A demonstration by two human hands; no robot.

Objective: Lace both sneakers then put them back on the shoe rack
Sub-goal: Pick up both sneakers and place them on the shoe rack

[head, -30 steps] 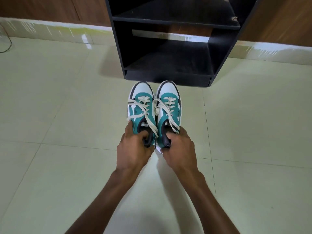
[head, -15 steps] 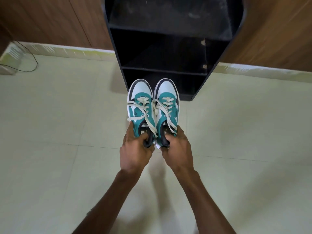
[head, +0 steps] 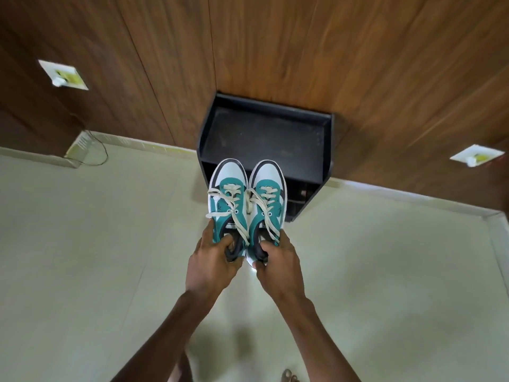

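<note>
Two teal and white sneakers with cream laces are held side by side in the air, toes pointing at the black shoe rack. My left hand grips the heel of the left sneaker. My right hand grips the heel of the right sneaker. Loose lace ends hang over both shoes. The toes hover over the front edge of the rack's top shelf, which shows bare and dark from above. Lower shelves are mostly hidden behind the shoes.
The rack stands against a wood-panelled wall. Pale floor tiles spread around it. White wall sockets sit left and right, with a thin cable on the floor at left. My toes show at the bottom.
Both hands have lifted the sneakers off the floor and carried them up toward the rack. The view has risen, so the rack's top is now seen from above.
</note>
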